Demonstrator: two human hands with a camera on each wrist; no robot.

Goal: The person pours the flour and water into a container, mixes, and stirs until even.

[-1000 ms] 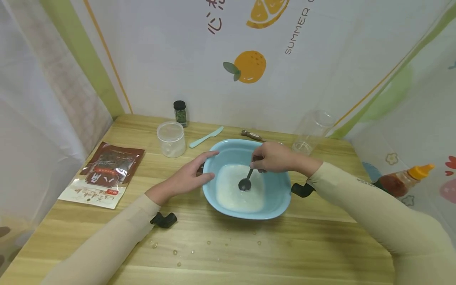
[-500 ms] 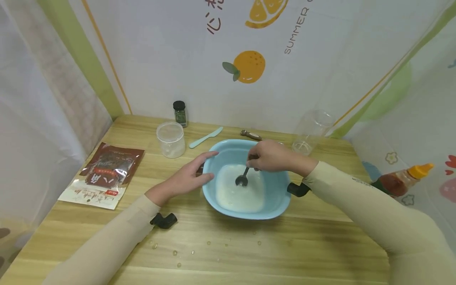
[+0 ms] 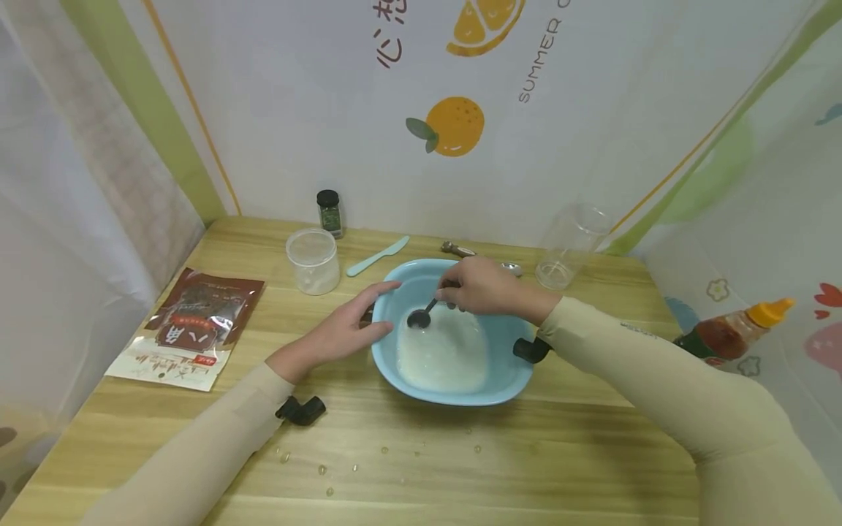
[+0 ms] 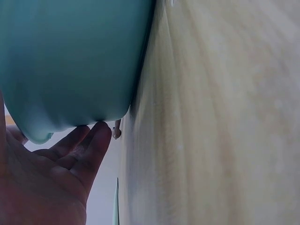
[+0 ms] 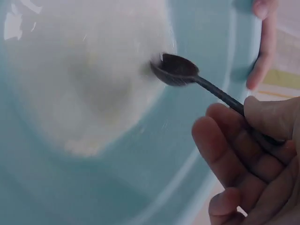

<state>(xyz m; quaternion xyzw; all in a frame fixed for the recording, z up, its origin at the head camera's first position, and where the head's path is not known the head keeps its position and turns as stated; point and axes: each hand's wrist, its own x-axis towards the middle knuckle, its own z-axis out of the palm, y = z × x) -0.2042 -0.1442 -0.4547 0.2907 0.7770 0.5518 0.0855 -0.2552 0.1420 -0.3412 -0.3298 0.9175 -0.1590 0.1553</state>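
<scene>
Basin (image 3: pixel 421 276): light blue, upright on the wood-grain surface (image 3: pixel 526 475); the landmark for every place below, with sides as the person has them.
White liquid (image 3: pixel 447 358): pooled across the basin's floor.
Spoon (image 3: pixel 419 318): dark, inside the basin toward its back left, bowl at the liquid's edge; whether it dips in or hangs just above, I cannot tell.
Right hand (image 3: pixel 483 285): over the basin's back part, thumb and fingers pinching the spoon's handle; the spoon's bowl points out from the fingertips toward the basin's left wall.
Left hand (image 3: pixel 345 321): at the basin's left side, gripping its edge, thumb and one finger over the rim, other fingertips against the outer wall.
Packet (image 3: pixel 191 329): brown and white, lying flat, well left of the basin.
Clear tub (image 3: pixel 313 263): behind and left of the basin.
Black-capped jar (image 3: pixel 330 215): upright, farther behind and left of the basin.
Pale green knife (image 3: pixel 378 256): flat, just behind the basin's left corner.
Brown-handled utensil (image 3: pixel 458 250): just behind the basin, partly hidden.
Clear tall container (image 3: pixel 572 245): behind and right of the basin.
Yellow-tipped bottle (image 3: pixel 730 332): right of the basin, well apart, partly behind a sleeve.
Droplets (image 3: pixel 322 470): scattered in front of the basin.
</scene>
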